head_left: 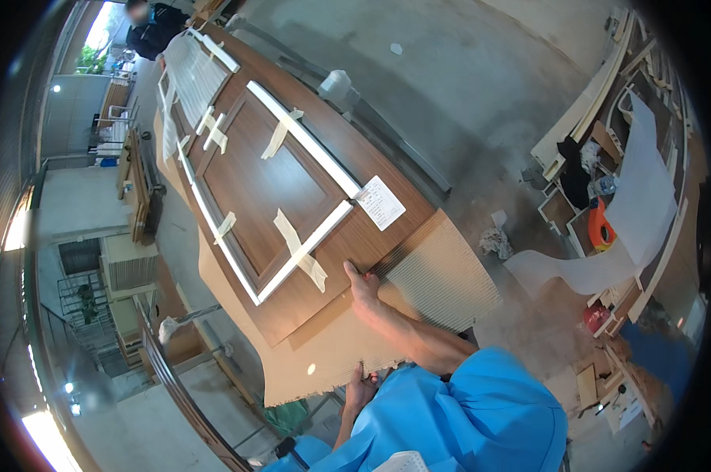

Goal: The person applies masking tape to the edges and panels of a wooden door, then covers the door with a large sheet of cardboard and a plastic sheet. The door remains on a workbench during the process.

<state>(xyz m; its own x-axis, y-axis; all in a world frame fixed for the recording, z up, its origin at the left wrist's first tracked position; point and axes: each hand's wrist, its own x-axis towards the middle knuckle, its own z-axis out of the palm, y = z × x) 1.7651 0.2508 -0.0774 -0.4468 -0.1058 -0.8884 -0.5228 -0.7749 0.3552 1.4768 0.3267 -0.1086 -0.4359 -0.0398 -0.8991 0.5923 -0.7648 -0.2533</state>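
A brown wood-grain door [261, 182] with recessed panels lies on a cardboard sheet [324, 358], running from me to the far upper left. White strips [304, 141] are fixed on it with pieces of masking tape [300, 248], and a printed white label [380, 203] lies by its right side. My right hand [363, 293] grips the near edge of the door, thumb on top, other fingers partly hidden. Lower down, my left hand [358, 392] is closed on the ragged near edge of the cardboard, its fingers partly hidden.
Another person in dark clothing [157, 30] stands at the door's far end. Ribbed translucent wrap [442, 271] sticks out at the near right corner. Metal frame rails [406, 157] run beside the door. Offcuts, white foam sheet [642, 189] and an orange tape roll [601, 226] clutter the right.
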